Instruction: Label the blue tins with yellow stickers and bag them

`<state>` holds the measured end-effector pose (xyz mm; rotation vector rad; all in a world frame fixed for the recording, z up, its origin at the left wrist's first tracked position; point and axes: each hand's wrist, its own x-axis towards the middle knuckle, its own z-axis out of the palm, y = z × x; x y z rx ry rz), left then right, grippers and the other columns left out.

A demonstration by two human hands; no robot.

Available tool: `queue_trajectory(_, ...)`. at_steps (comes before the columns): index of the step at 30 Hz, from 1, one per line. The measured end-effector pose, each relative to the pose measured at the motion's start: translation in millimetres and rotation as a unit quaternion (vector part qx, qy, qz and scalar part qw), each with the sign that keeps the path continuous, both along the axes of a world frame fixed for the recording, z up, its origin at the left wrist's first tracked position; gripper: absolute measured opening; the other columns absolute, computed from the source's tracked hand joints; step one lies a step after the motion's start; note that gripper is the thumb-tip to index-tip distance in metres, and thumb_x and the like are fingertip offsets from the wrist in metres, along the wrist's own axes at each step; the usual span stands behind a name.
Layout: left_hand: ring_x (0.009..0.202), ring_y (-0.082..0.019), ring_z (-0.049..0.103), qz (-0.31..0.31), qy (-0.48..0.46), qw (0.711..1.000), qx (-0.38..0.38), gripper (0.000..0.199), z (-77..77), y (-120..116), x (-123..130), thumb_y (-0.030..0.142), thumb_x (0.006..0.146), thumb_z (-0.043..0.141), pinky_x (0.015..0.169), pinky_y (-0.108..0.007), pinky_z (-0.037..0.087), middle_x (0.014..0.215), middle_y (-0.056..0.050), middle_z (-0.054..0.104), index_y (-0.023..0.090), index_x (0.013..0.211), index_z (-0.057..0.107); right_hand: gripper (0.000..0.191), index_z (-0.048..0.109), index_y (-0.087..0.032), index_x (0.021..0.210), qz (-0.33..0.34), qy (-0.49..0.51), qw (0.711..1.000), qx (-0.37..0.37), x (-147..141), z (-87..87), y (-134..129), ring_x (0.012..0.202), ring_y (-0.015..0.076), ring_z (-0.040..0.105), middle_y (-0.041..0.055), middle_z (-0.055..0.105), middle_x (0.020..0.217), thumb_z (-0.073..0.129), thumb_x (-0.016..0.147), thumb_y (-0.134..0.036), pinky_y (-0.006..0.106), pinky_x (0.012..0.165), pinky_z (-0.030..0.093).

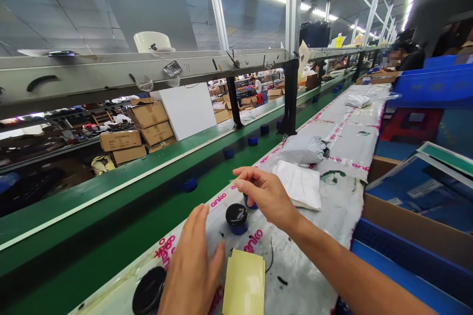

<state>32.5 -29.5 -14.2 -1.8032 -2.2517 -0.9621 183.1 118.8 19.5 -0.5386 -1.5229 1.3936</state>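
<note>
My right hand (266,196) hovers over the bench with thumb and forefinger brought together. Something thin and clear may be at the fingertips, too faint to make out. Partly hidden below that hand is a blue round container (250,202). Beside it stands a blue container with a glossy black top (236,215), between my two hands and touched by neither. My left hand (194,261) is open, its fingers stretched forward and the thumb apart. A black round piece (149,289) lies left of it, and a pad of pale yellow sheets (244,283) lies to its right.
A green conveyor belt (148,226) runs along the left, carrying several blue containers (189,184). Farther up the bench lie a folded white cloth (300,186) and a plastic bag (301,148). Boxes and a blue bin (432,86) line the right. Metal posts (293,10) rise beyond the bench.
</note>
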Motion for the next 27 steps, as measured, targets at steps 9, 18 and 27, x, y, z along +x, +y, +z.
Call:
queue_trajectory(9,0.122,-0.035,0.062,0.002,-0.060,0.989,-0.137,0.061,-14.2,59.5,26.6,0.022,0.084,0.062,0.099,-0.050,0.049,0.135,-0.016,0.063,0.019,0.143,0.047,0.029,0.067,-0.014,0.079,0.064,0.005,0.996,-0.057,7.1,-19.6,2.6,0.061,0.0067,0.054,0.0105,0.067,0.120,0.075,0.078,-0.042,0.019,0.046,0.045)
queue_trajectory(18,0.112,-0.027,0.065,-0.002,-0.096,0.995,0.023,0.057,-8.2,41.5,26.8,0.011,0.074,0.054,0.089,-0.041,0.054,0.127,-0.008,0.059,0.024,0.128,0.049,0.022,0.067,-0.016,0.075,0.120,-0.010,0.991,-0.062,15.0,-19.6,-2.7,0.064,0.0088,0.054,0.0098,0.066,0.123,0.072,0.081,-0.037,0.020,0.047,0.039)
queue_trajectory(27,0.119,-0.027,0.062,0.030,-0.083,0.995,0.038,0.057,-14.5,24.9,14.0,0.012,0.073,0.053,0.100,-0.045,0.050,0.133,-0.006,0.059,0.027,0.127,0.049,0.010,0.063,-0.017,0.069,0.181,-0.071,0.980,-0.046,11.5,-19.4,-11.7,0.087,0.0187,0.059,0.0057,0.068,0.097,0.070,0.075,-0.022,0.026,0.067,0.038)
